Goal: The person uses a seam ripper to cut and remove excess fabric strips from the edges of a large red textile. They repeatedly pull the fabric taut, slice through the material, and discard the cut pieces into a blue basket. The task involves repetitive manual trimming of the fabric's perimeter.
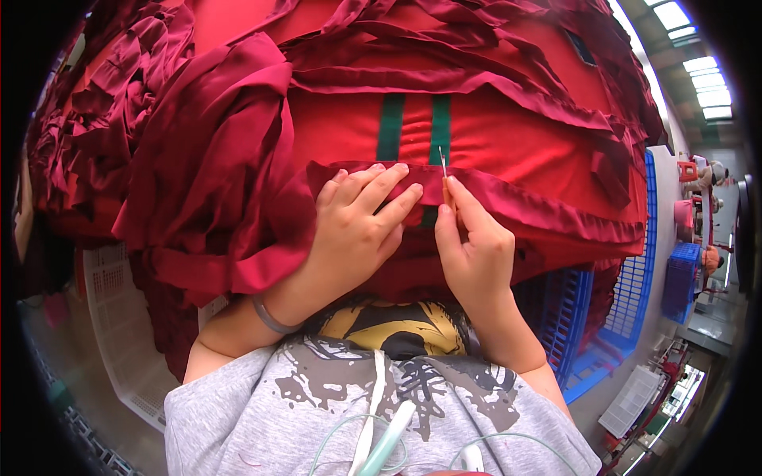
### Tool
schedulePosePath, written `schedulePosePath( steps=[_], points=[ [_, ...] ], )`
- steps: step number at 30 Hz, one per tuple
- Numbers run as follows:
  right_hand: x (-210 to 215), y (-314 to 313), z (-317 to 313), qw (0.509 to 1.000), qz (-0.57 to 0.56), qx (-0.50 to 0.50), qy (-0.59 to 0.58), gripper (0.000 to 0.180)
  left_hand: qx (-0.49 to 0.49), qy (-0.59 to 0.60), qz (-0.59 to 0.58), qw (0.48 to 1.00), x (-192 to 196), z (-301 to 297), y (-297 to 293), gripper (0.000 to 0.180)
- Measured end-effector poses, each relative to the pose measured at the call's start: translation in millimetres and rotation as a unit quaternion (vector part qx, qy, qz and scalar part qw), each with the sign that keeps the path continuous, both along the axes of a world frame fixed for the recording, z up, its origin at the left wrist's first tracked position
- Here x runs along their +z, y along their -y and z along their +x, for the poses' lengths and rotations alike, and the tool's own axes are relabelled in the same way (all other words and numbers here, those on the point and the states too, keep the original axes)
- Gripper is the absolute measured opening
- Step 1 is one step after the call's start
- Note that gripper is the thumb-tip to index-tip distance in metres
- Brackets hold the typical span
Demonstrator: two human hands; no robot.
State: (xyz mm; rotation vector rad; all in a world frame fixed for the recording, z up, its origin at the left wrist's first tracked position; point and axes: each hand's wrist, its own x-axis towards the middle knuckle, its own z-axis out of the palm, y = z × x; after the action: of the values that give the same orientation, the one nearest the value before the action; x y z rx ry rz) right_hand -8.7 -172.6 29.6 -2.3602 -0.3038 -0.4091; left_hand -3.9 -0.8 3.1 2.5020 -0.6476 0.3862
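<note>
My right hand (480, 242) pinches a seam ripper (444, 176) by its orange handle between thumb and forefinger, with the thin metal tip pointing away from me. The tip lies over a dark red satin strip (524, 198) that runs across brighter red cloth (341, 127). My left hand (353, 210) rests flat on the strip beside the tool, fingers stretched and a little apart. Just beyond the fingertips, a green stripe (390, 127) and a second green stripe (440, 119) cross the red cloth. The ends of both stripes pass beneath the strip.
Bunched dark red fabric (214, 159) is heaped at the left, with more loose strips (444, 79) along the far side. A white plastic basket (119, 317) stands below left and a blue crate (635, 293) at the right. People (710, 174) are small in the right background.
</note>
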Motion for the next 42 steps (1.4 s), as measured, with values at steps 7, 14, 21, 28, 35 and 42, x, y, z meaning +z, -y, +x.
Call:
schedulePosePath(
  steps=[7,14,21,28,35,42],
  points=[
    [11.3,-1.2,-4.0,0.988,-0.143,0.034,-0.039,0.029,0.012,0.007,0.003,1.0,-1.4,-0.6,0.1,0.045],
    [14.3,2.3,23.4,1.0,0.02,-0.008,0.017,0.033,0.004,0.008,0.002,1.0,-1.3,-0.7,-0.5,0.048],
    [6.5,-7.5,51.7,0.991,-0.088,0.081,-0.055,0.004,0.005,-0.004,-0.02,1.0,-1.4,0.0,-1.9,0.05],
    [14.5,8.3,60.0,0.989,0.133,-0.055,-0.022,0.012,-0.003,0.023,-0.059,0.998,-2.2,-2.2,-8.9,0.034],
    [2.9,87.7,45.0,0.988,0.127,-0.089,-0.013,0.045,0.179,0.158,-0.01,0.971,49.0,-10.3,-79.1,0.008],
    [10.1,94.1,35.7,0.971,0.199,-0.123,-0.056,0.051,0.314,0.381,-0.171,0.853,106.3,8.2,-94.7,0.018]
  ],
)
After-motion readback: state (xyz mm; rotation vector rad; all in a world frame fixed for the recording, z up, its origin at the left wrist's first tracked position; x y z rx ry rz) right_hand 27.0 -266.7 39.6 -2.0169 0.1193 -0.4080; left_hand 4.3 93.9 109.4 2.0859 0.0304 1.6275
